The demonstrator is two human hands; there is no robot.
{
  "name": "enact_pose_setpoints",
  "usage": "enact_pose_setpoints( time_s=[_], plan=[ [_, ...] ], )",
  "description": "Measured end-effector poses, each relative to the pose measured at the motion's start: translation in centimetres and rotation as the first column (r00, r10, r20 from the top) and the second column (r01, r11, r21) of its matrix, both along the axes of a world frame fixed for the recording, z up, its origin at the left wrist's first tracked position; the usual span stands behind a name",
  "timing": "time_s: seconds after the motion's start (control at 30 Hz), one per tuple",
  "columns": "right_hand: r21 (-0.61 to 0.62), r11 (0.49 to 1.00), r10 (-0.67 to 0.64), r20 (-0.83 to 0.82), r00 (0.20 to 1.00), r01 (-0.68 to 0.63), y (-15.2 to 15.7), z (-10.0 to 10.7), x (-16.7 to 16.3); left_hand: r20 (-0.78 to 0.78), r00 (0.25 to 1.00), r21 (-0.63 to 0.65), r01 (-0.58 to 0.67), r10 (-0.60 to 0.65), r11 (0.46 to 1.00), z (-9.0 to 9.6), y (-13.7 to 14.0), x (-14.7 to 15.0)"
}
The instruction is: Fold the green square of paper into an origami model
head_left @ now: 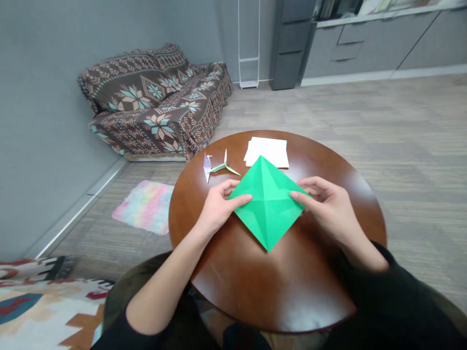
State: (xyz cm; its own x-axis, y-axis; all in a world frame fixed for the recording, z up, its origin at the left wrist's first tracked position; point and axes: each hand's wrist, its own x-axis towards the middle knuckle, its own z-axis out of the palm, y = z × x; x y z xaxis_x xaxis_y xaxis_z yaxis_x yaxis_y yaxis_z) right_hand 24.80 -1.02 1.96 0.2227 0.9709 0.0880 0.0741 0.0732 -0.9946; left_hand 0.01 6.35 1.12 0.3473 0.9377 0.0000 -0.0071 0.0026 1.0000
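Note:
A square sheet of green origami paper (268, 214) is held up over the table, turned so that one corner points toward me. Crease lines cross at its middle. My left hand (221, 203) pinches its left corner, thumb on top and fingers beneath. At the right corner my right hand (326, 203) grips the sheet the same way, its thumb lying on the green face. The fingers under the paper are partly hidden.
On the round brown table (270, 296), white paper sheets (268, 149) lie stacked beyond the green sheet. A folded purple paper figure (207, 165) and a green three-pointed paper piece (225, 166) stand at the left. A covered sofa (156, 112) and fluffy rug (144, 206) are farther off.

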Motion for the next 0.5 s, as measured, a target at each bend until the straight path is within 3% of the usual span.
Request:
enact_pose_setpoints(
  time_s=[0.13, 0.3, 0.5],
  plan=[
    [-0.019, 1.0, -0.021, 0.103, 0.994, 0.023, -0.07, -0.01, -0.2, -0.083, 0.996, 0.018, -0.022, 0.023, 1.0, 0.18, -0.06, 0.07],
    [-0.068, 0.997, 0.056, 0.153, 0.987, -0.046, 0.0, -0.15, -0.28, -0.14, 0.989, 0.065, -0.042, 0.051, 0.997, 0.46, -0.16, 0.28],
    [-0.066, 0.997, 0.039, 0.186, 0.982, -0.027, 0.2, -0.44, 0.11, -0.162, 0.986, 0.069, -0.016, 0.027, 0.997, 0.55, -0.29, 0.39]
  ],
)
